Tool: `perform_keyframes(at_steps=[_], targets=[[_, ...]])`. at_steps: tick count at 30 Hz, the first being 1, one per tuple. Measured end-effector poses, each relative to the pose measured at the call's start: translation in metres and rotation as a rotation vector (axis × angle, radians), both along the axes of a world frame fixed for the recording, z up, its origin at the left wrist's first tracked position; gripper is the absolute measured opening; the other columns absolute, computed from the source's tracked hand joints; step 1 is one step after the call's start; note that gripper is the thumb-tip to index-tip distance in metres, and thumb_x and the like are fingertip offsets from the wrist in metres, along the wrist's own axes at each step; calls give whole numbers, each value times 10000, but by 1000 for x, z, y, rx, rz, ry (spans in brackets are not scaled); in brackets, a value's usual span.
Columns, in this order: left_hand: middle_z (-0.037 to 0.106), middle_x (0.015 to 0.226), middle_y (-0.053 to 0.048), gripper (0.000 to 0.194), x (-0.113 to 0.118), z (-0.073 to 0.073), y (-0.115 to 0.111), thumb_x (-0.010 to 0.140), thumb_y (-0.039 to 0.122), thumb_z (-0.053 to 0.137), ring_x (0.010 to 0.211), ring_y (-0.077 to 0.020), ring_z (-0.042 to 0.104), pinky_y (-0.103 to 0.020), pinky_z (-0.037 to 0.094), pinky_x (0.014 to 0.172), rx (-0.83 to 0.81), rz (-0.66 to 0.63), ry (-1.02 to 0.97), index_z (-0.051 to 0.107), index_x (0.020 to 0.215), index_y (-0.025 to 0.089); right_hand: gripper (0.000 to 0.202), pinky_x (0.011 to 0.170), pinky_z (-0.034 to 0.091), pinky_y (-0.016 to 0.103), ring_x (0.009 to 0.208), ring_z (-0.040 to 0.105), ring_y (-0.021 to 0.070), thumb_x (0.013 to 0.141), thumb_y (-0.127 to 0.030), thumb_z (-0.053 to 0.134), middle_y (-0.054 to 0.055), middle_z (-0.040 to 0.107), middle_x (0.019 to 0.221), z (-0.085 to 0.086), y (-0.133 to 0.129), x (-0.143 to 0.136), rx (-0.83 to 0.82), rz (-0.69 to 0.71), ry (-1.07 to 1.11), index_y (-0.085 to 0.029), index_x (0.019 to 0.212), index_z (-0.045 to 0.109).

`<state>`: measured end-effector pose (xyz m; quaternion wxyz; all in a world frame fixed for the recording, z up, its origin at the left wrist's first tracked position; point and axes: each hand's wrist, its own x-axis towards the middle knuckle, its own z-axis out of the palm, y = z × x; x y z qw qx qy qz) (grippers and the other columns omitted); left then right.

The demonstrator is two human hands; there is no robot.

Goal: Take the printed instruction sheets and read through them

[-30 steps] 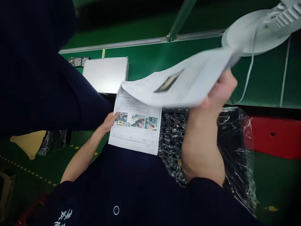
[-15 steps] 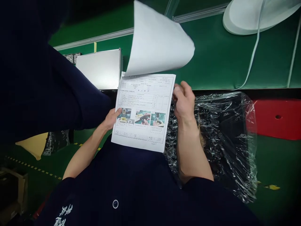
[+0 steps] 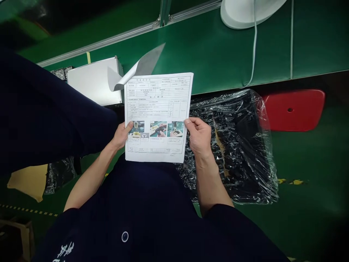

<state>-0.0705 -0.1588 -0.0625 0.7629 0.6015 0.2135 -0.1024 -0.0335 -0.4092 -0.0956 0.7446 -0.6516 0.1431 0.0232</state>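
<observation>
A stack of printed sheets [image 3: 160, 109] with tables of text and small photos is held up in front of my body. My left hand [image 3: 121, 134] pinches its left edge, thumb on top beside a photo. On the opposite edge, my right hand [image 3: 199, 134] grips the paper between thumb and bent fingers. A turned-over page [image 3: 147, 63] curls away from the top left corner of the stack, over the bench side.
A green bench [image 3: 196, 51] bears a silver case [image 3: 92, 78] and a white rounded object [image 3: 245, 12] with a cable. Plastic-wrapped black items [image 3: 245, 145] and a red stool [image 3: 300, 111] are at the right. Another person's dark sleeve [image 3: 54, 120] is at the left.
The raised page has swung over to the upper left and now shows as a narrow curl. My right hand has come down and closed on the stack's right edge. The view has shifted.
</observation>
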Motion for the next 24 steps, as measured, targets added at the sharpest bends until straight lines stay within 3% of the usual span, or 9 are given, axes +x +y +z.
perform_keyframes(at_steps=[9,16,24], targets=[[736,972,-115,577,1,2,-2,655,584,797,1031,-295,673,-400,524,949,38,29,-47,718,969,107,284,645,561,320,688,637,174,709,-451,717,24,674,761,16,3,-14,-141,-40,-87,-205,839,661],[736,965,-113,581,1,2,-5,634,593,806,1001,-292,682,-396,540,932,35,24,-52,730,941,106,255,558,537,300,623,615,166,716,-437,693,21,638,685,18,0,-19,-154,-92,-90,-196,786,651],[733,979,-123,570,0,5,-6,676,584,783,1001,-293,683,-398,546,922,46,-8,-62,724,980,105,276,582,549,307,642,618,168,744,-464,697,20,639,702,23,-3,-23,-167,-95,-113,-198,799,652]])
